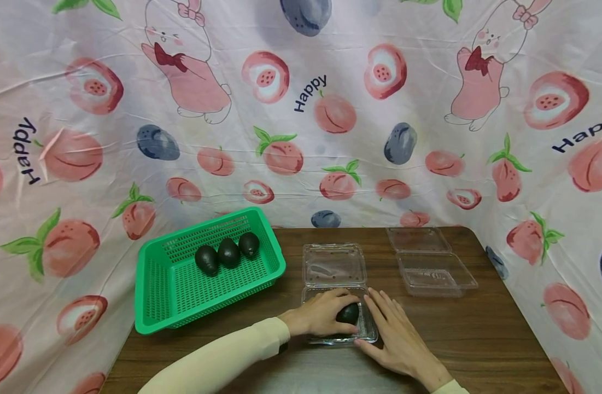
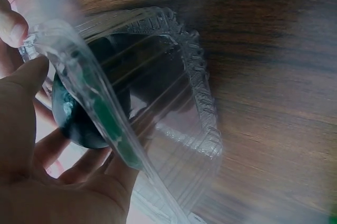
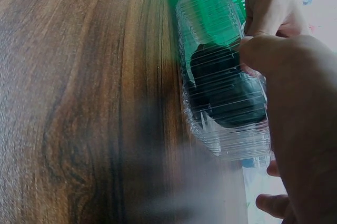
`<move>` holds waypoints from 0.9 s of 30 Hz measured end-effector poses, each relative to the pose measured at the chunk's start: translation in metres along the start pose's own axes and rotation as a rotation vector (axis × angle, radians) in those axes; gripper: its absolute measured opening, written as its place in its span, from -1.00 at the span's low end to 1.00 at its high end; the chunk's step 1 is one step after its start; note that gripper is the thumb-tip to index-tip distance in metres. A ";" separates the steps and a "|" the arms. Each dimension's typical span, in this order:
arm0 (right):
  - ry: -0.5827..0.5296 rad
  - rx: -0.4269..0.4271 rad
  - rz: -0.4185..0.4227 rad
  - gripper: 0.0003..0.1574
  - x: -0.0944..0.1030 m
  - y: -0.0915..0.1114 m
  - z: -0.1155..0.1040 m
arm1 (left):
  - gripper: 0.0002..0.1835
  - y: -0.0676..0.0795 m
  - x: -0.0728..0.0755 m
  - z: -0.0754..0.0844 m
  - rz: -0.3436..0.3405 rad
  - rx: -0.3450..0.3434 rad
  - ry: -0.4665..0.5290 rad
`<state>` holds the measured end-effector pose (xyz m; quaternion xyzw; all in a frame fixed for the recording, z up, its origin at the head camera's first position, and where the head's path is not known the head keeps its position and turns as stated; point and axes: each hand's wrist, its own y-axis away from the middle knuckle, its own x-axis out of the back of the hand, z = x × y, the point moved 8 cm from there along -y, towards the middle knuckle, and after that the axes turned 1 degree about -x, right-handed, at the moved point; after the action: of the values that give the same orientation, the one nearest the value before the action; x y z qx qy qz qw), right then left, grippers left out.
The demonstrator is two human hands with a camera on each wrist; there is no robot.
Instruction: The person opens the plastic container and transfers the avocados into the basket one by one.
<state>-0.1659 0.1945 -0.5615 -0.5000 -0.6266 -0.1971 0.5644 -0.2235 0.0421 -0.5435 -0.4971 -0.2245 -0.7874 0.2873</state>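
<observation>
A clear plastic clamshell box [image 1: 330, 340] with its lid [image 1: 334, 262] folded back lies before me on the table. My left hand [image 1: 320, 314] reaches over the tray part and grips a dark avocado [image 1: 349, 314] between thumb and fingers. The left wrist view shows this avocado [image 2: 79, 113] at the fingers, partly behind the clear wall. Through the side in the right wrist view, dark avocado shapes [image 3: 237, 97] show. Along the box's right side lies my right hand [image 1: 396, 339], fingers straight and spread, thumb by the front right corner.
A green plastic basket [image 1: 155, 295] stands on the left with three dark avocados [image 1: 229, 253] inside. A second clear clamshell box [image 1: 431, 273] sits open at the back right of the brown wooden table [image 1: 497, 339]. Fruit-printed cloth [image 1: 330, 158] hangs behind and at both sides.
</observation>
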 end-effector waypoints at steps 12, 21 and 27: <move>0.017 0.004 0.007 0.24 0.000 0.000 0.000 | -0.34 -0.002 0.001 -0.001 0.023 -0.037 0.014; 0.008 -0.001 0.006 0.23 -0.001 0.000 -0.001 | -0.35 0.000 0.003 0.000 0.036 -0.059 0.024; 0.008 -0.007 0.007 0.24 -0.001 0.001 -0.001 | -0.34 0.000 0.002 0.000 0.036 -0.056 0.024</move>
<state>-0.1651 0.1938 -0.5621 -0.5034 -0.6218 -0.1993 0.5659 -0.2241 0.0417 -0.5413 -0.4996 -0.1899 -0.7939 0.2900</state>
